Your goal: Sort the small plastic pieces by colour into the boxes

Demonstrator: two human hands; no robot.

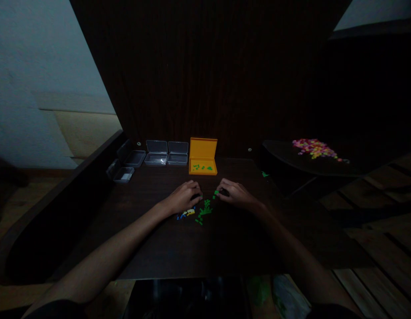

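A pile of small green toy bricks (206, 209) lies on the dark table between my hands. My left hand (185, 196) is just left of the pile, palm down with fingers curled and tips together; whatever is between them is too small to make out. My right hand (237, 194) pinches a green brick (216, 192) at its fingertips, at the pile's upper right. Below my left hand is a small group of blue, white and yellow bricks (189, 213). Beyond both hands stands an open yellow box (203, 173), several green bricks scattered inside it.
Several clear plastic boxes (156, 159) with raised lids stand at the table's back left. A dark panel (205, 79) rises behind. To the right, a curved shelf (281, 158) holds a heap of pink, yellow and purple pieces (315, 148). A raised side edge (59, 204) bounds the left.
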